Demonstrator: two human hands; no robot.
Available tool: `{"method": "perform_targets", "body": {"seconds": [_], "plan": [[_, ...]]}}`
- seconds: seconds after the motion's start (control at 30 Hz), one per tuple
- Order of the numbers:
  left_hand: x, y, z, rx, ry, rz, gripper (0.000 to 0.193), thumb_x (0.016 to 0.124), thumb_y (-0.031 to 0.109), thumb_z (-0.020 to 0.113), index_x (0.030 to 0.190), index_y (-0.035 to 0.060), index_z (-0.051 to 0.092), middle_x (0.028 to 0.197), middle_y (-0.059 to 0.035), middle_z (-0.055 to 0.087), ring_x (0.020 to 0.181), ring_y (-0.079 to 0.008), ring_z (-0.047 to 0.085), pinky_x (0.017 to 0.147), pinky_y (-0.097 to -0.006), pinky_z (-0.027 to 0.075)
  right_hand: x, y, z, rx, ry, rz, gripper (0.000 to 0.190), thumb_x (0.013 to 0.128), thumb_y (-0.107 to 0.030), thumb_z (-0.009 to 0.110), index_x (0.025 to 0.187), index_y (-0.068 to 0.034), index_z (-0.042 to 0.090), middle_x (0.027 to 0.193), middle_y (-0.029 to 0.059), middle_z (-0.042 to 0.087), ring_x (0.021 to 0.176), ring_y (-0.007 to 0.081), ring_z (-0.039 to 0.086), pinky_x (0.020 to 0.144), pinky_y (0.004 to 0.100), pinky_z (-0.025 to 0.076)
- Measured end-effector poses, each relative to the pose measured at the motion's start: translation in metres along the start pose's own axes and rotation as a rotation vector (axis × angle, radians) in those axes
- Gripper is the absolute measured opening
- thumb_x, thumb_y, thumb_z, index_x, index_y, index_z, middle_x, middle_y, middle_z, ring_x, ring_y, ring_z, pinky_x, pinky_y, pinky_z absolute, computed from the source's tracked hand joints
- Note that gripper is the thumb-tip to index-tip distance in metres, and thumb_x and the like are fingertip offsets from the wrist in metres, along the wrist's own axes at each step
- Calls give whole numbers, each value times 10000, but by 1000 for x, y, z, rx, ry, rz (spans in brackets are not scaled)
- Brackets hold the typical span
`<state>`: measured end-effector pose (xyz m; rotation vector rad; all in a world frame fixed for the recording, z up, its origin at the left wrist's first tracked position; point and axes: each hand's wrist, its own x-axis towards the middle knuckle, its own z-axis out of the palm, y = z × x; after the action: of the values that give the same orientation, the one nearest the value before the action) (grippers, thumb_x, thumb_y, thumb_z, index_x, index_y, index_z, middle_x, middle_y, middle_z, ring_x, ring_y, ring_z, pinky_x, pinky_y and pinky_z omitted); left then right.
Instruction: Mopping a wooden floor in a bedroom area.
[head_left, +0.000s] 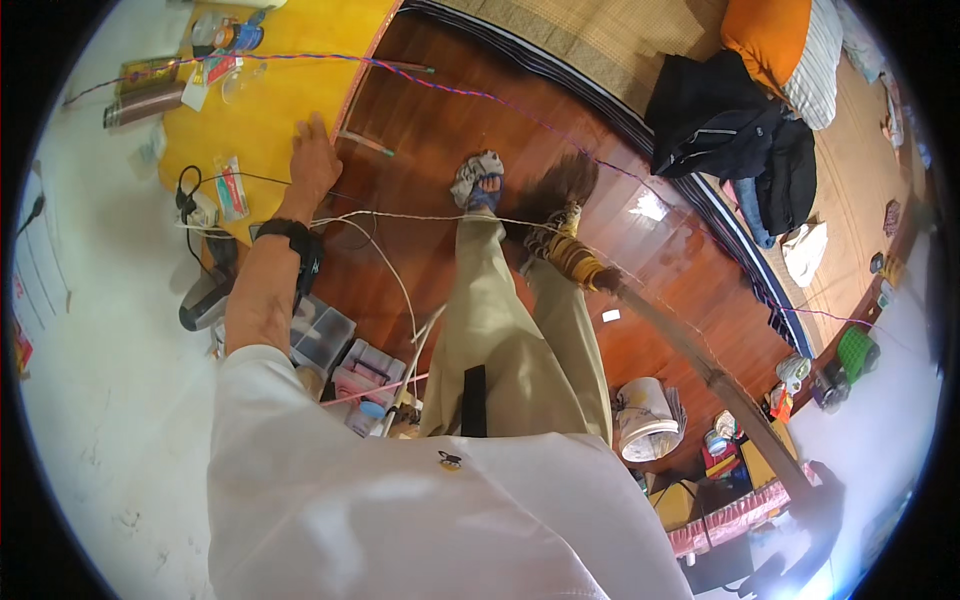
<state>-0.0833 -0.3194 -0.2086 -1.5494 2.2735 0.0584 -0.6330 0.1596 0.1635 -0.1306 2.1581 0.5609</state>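
My left hand (313, 163) rests on the right edge of a yellow-covered table (277, 97), fingers somewhat apart and holding nothing. A black watch (289, 244) is on that wrist. At the lower right, my right hand (819, 499) is closed around the upper end of a broom handle (709, 364). Glare washes out much of that hand. The broom slants down to the floor, its yellow-and-brown binding (574, 259) in front of my right leg. Its dark bristles (562, 184) spread on the reddish wood floor (420, 97) beside my foot (487, 191).
A twisted cord (465, 91) and a pale rope (420, 216) stretch across the view. Clothes (720, 120) lie on a mat-covered bed (592, 45). A white bucket (646, 420), plastic boxes (322, 334) and a hair dryer (206, 300) are nearby. Toothpaste (232, 191) lies on the table.
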Motion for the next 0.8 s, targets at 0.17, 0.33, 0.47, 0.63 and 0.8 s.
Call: {"method": "perform_targets", "body": {"seconds": [0.17, 0.33, 0.47, 0.63, 0.8], "plan": [[2, -8, 10, -9, 40, -3, 659, 726, 65, 537, 1284, -12, 194, 1249, -298, 275, 1093, -441, 363, 908, -425, 353, 6, 5, -4, -48, -16, 0, 614, 547, 39, 614, 1141, 20, 458, 493, 30, 499, 405, 99, 468, 368, 232, 371], [1, -5, 11, -14, 58, 2, 648, 732, 64, 526, 1285, -12, 197, 1243, -298, 281, 1083, -446, 365, 900, -431, 355, 25, 36, -16, -28, 75, -133, 547, 624, 17, 585, 1155, -11, 456, 476, 33, 470, 381, 106, 448, 350, 236, 366], [-1, -10, 13, -35, 159, 78, 639, 720, 55, 527, 1275, -18, 218, 1217, -306, 305, 1049, -451, 381, 869, -442, 369, 22, 7, -21, 110, 51, 18, 511, 651, 16, 558, 1152, -20, 460, 474, 38, 449, 361, 114, 435, 341, 237, 359], [-3, -5, 8, -43, 149, 66, 625, 710, 41, 533, 1258, -22, 239, 1198, -310, 318, 1027, -456, 395, 849, -451, 377, 20, 10, -21, 46, -3, -20, 487, 671, -4, 572, 1146, -3, 462, 465, 38, 461, 355, 120, 444, 334, 243, 356], [-3, 2, 2, -68, 107, 26, 630, 698, 33, 537, 1252, -23, 242, 1202, -308, 315, 1016, -459, 401, 851, -456, 374, 10, -13, -12, -84, 46, -98, 408, 646, -64, 624, 1029, 20, 510, 497, 53, 498, 394, 114, 469, 346, 262, 355]]}}
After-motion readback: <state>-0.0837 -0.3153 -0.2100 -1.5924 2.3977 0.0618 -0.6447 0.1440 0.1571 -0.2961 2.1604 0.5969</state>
